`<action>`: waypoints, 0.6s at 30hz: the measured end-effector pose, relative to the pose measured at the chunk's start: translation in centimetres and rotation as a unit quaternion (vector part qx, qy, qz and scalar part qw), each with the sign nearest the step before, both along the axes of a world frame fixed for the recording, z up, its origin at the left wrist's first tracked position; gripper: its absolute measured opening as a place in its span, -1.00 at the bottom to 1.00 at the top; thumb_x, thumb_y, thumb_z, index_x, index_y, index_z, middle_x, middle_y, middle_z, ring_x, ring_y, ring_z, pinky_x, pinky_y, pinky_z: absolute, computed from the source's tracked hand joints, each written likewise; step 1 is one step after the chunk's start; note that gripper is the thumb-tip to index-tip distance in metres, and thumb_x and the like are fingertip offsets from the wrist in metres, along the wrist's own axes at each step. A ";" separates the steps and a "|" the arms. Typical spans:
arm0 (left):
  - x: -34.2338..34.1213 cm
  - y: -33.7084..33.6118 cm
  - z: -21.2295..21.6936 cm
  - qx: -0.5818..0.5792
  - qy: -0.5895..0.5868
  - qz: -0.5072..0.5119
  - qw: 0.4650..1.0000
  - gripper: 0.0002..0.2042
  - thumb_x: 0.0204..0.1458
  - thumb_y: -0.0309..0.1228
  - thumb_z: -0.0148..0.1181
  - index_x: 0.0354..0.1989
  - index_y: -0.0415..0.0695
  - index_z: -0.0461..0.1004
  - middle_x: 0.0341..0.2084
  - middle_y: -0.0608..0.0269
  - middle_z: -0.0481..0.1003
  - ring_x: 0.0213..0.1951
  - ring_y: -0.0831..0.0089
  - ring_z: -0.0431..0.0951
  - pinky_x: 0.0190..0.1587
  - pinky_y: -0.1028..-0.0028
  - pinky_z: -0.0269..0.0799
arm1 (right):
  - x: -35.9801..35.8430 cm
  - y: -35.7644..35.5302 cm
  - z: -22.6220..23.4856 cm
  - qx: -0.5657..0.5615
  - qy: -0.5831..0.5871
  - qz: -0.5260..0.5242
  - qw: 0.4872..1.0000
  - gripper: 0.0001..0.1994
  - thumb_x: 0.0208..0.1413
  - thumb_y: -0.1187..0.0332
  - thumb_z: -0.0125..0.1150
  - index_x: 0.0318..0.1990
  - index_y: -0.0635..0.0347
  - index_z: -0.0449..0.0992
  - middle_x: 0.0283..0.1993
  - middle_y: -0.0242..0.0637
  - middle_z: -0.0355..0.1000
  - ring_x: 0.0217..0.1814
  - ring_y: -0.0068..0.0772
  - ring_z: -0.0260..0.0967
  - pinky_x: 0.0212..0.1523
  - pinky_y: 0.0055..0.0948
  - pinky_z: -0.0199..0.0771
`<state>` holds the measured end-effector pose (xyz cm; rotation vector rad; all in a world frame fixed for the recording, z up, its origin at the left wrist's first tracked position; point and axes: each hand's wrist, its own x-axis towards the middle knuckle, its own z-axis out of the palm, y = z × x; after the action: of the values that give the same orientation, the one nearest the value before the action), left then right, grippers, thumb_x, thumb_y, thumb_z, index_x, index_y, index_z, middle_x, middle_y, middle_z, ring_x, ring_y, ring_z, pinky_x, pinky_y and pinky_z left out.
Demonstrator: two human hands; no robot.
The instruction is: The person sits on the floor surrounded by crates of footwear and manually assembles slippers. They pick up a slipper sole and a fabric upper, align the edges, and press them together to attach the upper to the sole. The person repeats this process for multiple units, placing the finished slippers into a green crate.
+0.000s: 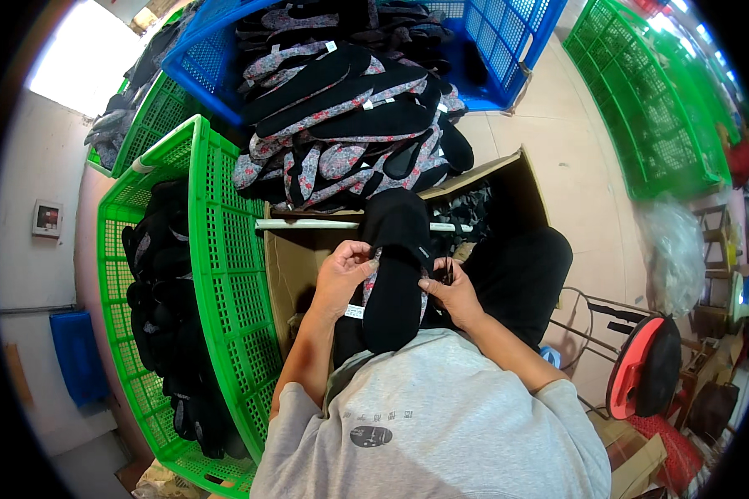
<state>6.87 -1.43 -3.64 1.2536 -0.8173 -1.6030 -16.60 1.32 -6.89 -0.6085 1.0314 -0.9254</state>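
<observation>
Both hands on one black slipper (397, 274), slipper right between them. Left hand (339, 279) pinches its left edge near the opening, thumb and fingers closed on the fabric. Right hand (458, 298) grasps the right edge, thumb on top; a thin dark thing (450, 269) shows at its fingers, too small to tell what. Long axis runs away from the body: toe part beyond the grip, heel on the near side, against the shirt (466, 399). Neither hand clearly nearer; left fingertips sit a bit farther toward the toe than the right ones. White tag (354, 312) at the slipper's left edge, just on the near side of the left fingertips.

Beyond the grip: white rod (308, 224) across an open carton (302, 270), then slipper pile (358, 121), blue crate (201, 73) behind. Left of grip: green crate (229, 249) with dark footwear (162, 299) inside. Right of grip: black-trousered knee (524, 270), then, well apart, a red-and-black round seat (637, 366).
</observation>
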 end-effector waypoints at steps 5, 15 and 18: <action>0.8 0.3 -1.5 -0.017 -0.012 -0.085 0.996 -0.82 0.01 -0.66 0.28 -0.29 -0.17 0.41 -0.39 0.40 0.42 -0.37 0.68 0.41 -0.33 0.62 0.37 | -0.1 0.3 0.3 0.041 -0.032 0.008 0.999 -0.69 0.05 0.52 0.40 -0.23 0.00 0.33 -0.46 -0.61 0.27 -0.58 -0.78 0.09 -0.60 -0.68 0.03; -1.6 2.3 1.1 -0.297 -0.437 0.074 0.846 -0.75 -0.25 -0.77 0.18 -0.42 -0.20 0.33 -0.47 0.20 0.30 -0.52 0.45 0.31 -0.44 0.51 0.29 | 0.2 1.1 -0.9 -0.053 0.057 -0.035 0.996 -0.72 0.05 0.58 0.34 -0.33 0.07 0.28 -0.46 -0.59 0.22 -0.46 -0.76 0.13 -0.44 -0.66 0.17; -1.9 2.6 0.6 -0.311 -0.459 0.086 0.828 -0.76 -0.25 -0.77 0.16 -0.42 -0.20 0.33 -0.47 0.17 0.31 -0.52 0.38 0.33 -0.46 0.48 0.29 | 0.2 1.2 -2.0 -0.094 0.094 -0.027 0.991 -0.75 0.06 0.59 0.31 -0.35 0.11 0.29 -0.44 -0.58 0.24 -0.44 -0.75 0.15 -0.40 -0.66 0.21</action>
<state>4.95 1.16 -3.01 1.5038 -1.5963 -0.4034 -16.38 2.55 -8.92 -0.8410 1.1410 -1.0342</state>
